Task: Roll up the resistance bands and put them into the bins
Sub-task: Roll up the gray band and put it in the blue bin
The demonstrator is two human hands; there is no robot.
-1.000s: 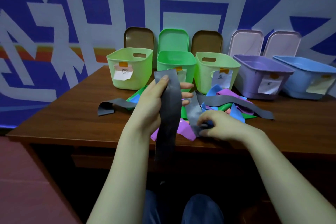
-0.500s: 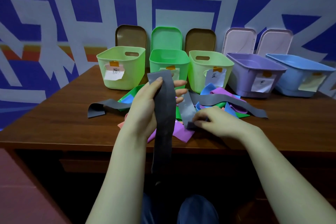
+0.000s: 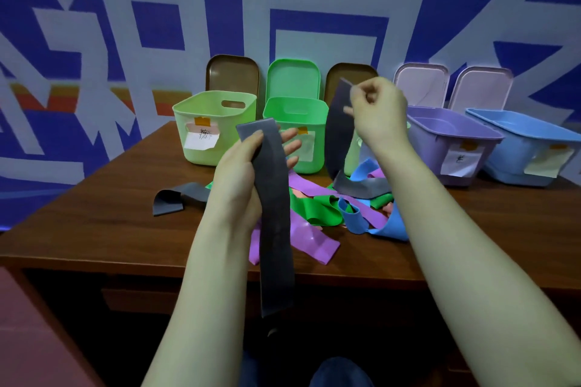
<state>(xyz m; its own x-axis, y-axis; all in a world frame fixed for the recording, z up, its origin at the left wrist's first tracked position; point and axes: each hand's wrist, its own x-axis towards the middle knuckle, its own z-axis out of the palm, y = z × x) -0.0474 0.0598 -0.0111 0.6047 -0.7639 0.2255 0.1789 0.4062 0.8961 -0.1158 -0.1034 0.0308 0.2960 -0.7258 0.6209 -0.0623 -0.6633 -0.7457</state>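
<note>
Behind, five open bins [image 3: 311,116] line the table [image 3: 94,214].

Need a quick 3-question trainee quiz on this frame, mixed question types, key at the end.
1. True or false: the right hand pinches the top end of a grey band, raised above the pile.
2. Multiple choice: the left hand grips a hanging band that drops past the table edge. What colour is it? A purple, B grey, C green.
3. Short answer: what colour is the rightmost bin?

Key: 1 true; 2 B; 3 blue.
</note>
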